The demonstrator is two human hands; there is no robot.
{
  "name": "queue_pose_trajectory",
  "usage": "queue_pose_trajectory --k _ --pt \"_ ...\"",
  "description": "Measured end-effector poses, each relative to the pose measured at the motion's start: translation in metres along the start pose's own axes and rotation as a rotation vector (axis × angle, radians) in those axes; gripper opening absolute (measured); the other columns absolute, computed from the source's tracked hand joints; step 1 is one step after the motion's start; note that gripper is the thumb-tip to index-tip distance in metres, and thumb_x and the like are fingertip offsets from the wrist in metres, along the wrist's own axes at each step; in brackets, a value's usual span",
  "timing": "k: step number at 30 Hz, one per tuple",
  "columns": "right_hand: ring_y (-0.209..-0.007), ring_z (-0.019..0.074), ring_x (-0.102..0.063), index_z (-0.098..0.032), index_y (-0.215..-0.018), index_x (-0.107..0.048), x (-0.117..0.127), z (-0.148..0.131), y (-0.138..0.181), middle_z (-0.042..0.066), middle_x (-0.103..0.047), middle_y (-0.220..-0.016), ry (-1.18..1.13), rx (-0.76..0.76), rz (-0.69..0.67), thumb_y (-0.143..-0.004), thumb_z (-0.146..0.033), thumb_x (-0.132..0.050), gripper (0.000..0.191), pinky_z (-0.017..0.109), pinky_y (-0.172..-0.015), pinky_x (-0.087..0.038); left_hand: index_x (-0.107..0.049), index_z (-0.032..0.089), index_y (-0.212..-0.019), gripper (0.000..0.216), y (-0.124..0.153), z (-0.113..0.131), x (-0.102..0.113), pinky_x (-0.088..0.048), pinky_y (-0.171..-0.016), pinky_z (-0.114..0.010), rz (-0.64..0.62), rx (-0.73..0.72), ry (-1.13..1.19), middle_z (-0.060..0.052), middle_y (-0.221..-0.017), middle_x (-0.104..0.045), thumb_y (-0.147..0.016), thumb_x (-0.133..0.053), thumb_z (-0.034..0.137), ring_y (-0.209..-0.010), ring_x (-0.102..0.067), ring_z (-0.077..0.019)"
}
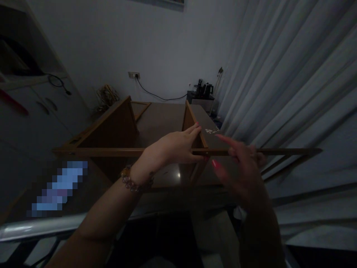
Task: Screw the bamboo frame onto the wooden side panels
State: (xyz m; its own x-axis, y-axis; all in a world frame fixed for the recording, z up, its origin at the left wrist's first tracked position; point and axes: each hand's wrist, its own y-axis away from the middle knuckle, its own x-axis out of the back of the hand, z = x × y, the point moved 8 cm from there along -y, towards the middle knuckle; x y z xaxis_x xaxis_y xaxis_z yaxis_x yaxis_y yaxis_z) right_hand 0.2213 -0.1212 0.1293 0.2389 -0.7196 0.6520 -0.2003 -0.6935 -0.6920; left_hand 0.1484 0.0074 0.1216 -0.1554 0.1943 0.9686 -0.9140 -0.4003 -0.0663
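A brown wooden frame [103, 152] lies across the table, with a long front rail and upright panels behind it. My left hand [175, 147], wearing a bead bracelet, grips the joint between the rail and the right-hand panel [190, 118]. Its fingers lie along the panel while the thumb presses near the rail. To the right, my right hand [242, 163] is slightly blurred, index finger and thumb apart, other fingers curled. Nothing shows between its fingertips. Just beyond that index finger, several small white pieces [210, 131] are scattered on the tabletop.
A pixelated bright rectangle [61, 188] lies at the left. Pale curtains [292, 74] hang close on the right. At the back, a black kettle [208, 90] stands on a small cabinet, and a cable [156, 96] runs from a wall socket [134, 75]. A metal bar [41, 226] crosses the lower left.
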Motion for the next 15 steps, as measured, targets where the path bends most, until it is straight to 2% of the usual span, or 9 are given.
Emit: queue_pose_trajectory --k 3,5,8,11,13,15 --pt "-0.082 0.0158 -0.056 -0.024 -0.129 -0.046 -0.016 -0.019 0.044 0.002 -0.060 -0.090 -0.146 0.091 -0.031 -0.094 -0.024 -0.049 0.035 0.034 -0.083 -0.045 -0.014 0.014 -0.153 0.096 0.000 -0.001 0.000 -0.037 -0.111 -0.033 0.021 -0.002 -0.023 -0.012 -0.162 -0.014 -0.081 -0.057 0.062 -0.142 -0.038 -0.0289" --pt "-0.089 0.0158 -0.060 -0.022 -0.128 -0.044 -0.041 -0.027 0.068 0.004 -0.065 -0.097 -0.213 0.118 -0.138 -0.096 -0.018 -0.044 0.033 0.032 -0.085 -0.047 -0.015 0.013 -0.153 0.097 0.000 -0.001 -0.001 -0.037 -0.111 -0.032 0.032 -0.008 -0.030 -0.012 -0.162 -0.015 -0.080 -0.057 0.063 -0.143 -0.038 -0.0282" --pt "-0.102 0.0192 -0.061 -0.024 -0.127 -0.051 -0.087 -0.035 0.089 0.007 -0.068 -0.111 -0.229 0.106 -0.334 -0.097 -0.020 -0.044 0.031 0.034 -0.089 -0.048 -0.016 0.014 -0.152 0.097 0.000 -0.002 -0.001 -0.038 -0.111 -0.033 0.040 -0.002 -0.032 -0.011 -0.162 -0.015 -0.080 -0.056 0.065 -0.141 -0.040 -0.0289" --pt "-0.111 0.0239 -0.059 -0.028 -0.127 -0.056 -0.132 -0.042 0.092 0.007 -0.067 -0.118 -0.197 0.151 -0.470 -0.096 -0.016 -0.044 0.035 0.044 -0.097 -0.045 -0.018 0.014 -0.152 0.096 0.000 -0.002 -0.001 -0.039 -0.111 -0.033 0.050 -0.006 -0.025 -0.011 -0.162 -0.016 -0.080 -0.056 0.064 -0.141 -0.040 -0.0292" --pt "-0.118 0.0266 -0.056 -0.028 -0.133 -0.053 -0.159 -0.040 0.083 0.009 -0.064 -0.125 -0.160 0.146 -0.476 -0.095 -0.013 -0.043 0.042 0.048 -0.101 -0.043 -0.019 0.014 -0.151 0.095 0.000 -0.002 -0.001 -0.039 -0.110 -0.033 0.059 -0.010 -0.015 -0.011 -0.162 -0.017 -0.080 -0.056 0.063 -0.141 -0.040 -0.0293" --pt "-0.119 0.0243 -0.055 -0.029 -0.131 -0.055 -0.181 -0.030 0.065 0.008 -0.062 -0.128 -0.147 0.055 -0.407 -0.095 -0.011 -0.041 0.043 0.046 -0.103 -0.042 -0.021 0.014 -0.151 0.094 -0.002 -0.003 -0.002 -0.040 -0.109 -0.033 0.067 -0.011 -0.009 -0.011 -0.162 -0.018 -0.079 -0.057 0.063 -0.140 -0.042 -0.0300"
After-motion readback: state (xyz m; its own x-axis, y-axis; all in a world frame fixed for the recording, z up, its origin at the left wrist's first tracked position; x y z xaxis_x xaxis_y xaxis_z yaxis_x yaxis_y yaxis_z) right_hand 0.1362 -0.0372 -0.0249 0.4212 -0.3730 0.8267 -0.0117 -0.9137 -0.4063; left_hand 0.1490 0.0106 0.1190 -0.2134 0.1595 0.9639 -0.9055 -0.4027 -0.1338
